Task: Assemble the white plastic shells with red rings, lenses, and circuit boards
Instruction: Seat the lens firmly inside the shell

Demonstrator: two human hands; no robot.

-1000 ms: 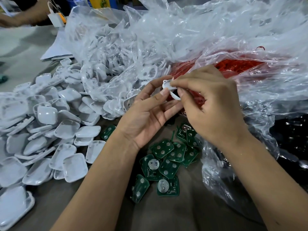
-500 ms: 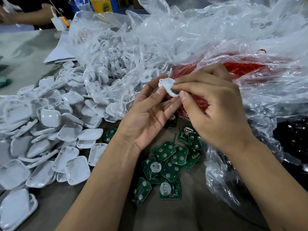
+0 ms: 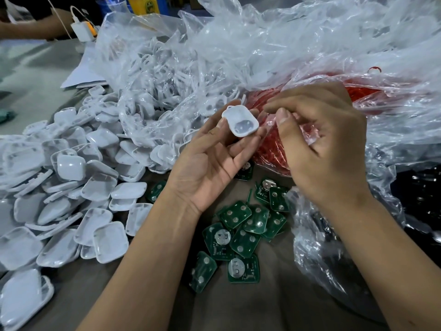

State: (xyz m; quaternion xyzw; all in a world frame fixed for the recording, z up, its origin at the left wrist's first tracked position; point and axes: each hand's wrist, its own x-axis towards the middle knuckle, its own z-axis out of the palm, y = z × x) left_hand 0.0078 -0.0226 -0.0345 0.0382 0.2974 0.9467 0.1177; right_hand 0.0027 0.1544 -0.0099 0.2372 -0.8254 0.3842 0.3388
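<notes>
White shell (image 3: 241,124) sits at the tips of the left hand (image 3: 210,163), palm up, with the thumb at its left edge and the fingers (image 3: 248,146) curled lightly under and beside it; its hollow side faces the camera and a small loop sticks up at its top corner. Just to its right, the right hand (image 3: 327,144) is raised with its back to the camera, thumb and forefinger brought close together near the shell's upper right edge. Whether they pinch some small part is too blurred to tell.

Behind the hands lies a clear bag of red rings (image 3: 269,151), and further back a big clear bag of white plastic parts (image 3: 167,87). A heap of loose white shells (image 3: 71,187) covers the left of the counter (image 3: 238,311). Green circuit boards (image 3: 241,230) lie scattered on the counter below the hands, some showing round silver discs. At the far right, dark parts (image 3: 420,192) show through more clear plastic. At the top left, another person's arm (image 3: 35,27) rests near a white charger (image 3: 82,31).
</notes>
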